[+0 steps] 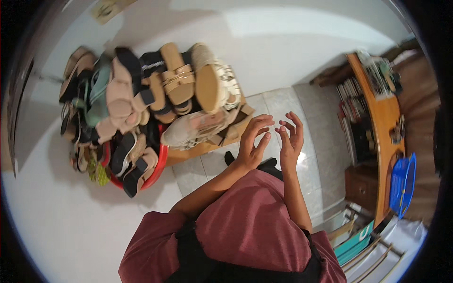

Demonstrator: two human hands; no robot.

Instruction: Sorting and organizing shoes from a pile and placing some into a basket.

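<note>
My left hand (255, 140) is raised in front of my body, fingers apart and curved, holding nothing. Close beside it my right hand (291, 137) is also empty, its fingers spread and bent. A gap separates the two hands. Nearest to my left hand is the end of a heap of shoes, where a whitish shoe in a see-through cover (191, 129) lies. Behind it are a cream shoe with its tan sole showing (207, 85), a tan slide sandal (178, 78) and a white strappy sandal (230, 85). Pink sandals (120, 89) lie farther left.
A red basin (162, 162) holds several sandals at the left, next to a wooden surface (188, 152) under the heap. On the right a wooden shelf unit (373, 127) carries books (351, 101); a blue plastic basket (402, 184) stands by its edge. Grey tiles (306, 174) cover the floor.
</note>
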